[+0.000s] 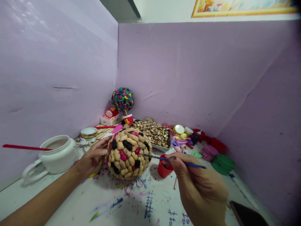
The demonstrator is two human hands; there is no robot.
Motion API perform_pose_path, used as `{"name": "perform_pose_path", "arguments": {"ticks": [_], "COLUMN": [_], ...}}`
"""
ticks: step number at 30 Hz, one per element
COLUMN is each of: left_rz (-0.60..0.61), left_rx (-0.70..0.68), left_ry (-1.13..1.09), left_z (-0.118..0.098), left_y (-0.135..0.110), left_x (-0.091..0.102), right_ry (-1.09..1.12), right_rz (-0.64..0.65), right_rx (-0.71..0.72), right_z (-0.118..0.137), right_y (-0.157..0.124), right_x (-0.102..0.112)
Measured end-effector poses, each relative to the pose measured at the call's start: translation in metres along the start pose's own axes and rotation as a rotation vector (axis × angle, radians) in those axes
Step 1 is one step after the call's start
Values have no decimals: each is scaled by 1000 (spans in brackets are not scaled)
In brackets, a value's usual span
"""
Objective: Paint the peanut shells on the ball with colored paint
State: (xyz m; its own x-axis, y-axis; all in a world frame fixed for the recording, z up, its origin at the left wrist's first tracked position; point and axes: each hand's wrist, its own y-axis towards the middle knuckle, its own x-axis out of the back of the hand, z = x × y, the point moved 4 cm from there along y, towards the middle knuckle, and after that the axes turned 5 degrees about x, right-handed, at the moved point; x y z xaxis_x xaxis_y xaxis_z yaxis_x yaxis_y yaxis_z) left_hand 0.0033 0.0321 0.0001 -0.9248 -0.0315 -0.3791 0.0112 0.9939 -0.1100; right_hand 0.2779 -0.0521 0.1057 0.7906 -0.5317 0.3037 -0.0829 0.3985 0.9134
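Observation:
A ball covered in peanuts in their shells [128, 153] rests on the white table, mostly plain tan with scattered black and magenta ones. At its left side my left hand [94, 155] steadies it, with fingertips against the shells. My right hand [195, 182] pinches a thin blue paintbrush [185, 163]. The brush tip meets the front right of the ball, near a magenta peanut. Just behind the brush stands a small red cup [164, 171], its contents partly hidden by my fingers.
A white handled pot [58, 153] with a red stick stands left. Behind are a metal tray of shells [160, 146] and a multicoloured ball on a stem [122, 99]. To the right lie paint tubs, a green lid [223, 164] and a dark phone [246, 215].

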Motion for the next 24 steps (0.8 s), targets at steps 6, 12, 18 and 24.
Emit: {"name": "perform_pose_path", "arguments": {"ticks": [6,12,18,24], "left_rz": [1,8,-5,16], "left_rx": [-5,10,10,4], "left_ry": [8,-6,-12,-13], "left_z": [-1,0,-1,-3], "left_y": [1,1,0,-1], "left_x": [0,0,-1,-3], "right_ry": [47,-17,-37,-39], "right_rz": [-11,-17,-55,-36], "right_rx": [-25,-5,3,-34], "right_z": [4,1,-1,-3], "right_y": [-1,-1,-2,-4], "right_x": [-1,-1,1,-2]}}
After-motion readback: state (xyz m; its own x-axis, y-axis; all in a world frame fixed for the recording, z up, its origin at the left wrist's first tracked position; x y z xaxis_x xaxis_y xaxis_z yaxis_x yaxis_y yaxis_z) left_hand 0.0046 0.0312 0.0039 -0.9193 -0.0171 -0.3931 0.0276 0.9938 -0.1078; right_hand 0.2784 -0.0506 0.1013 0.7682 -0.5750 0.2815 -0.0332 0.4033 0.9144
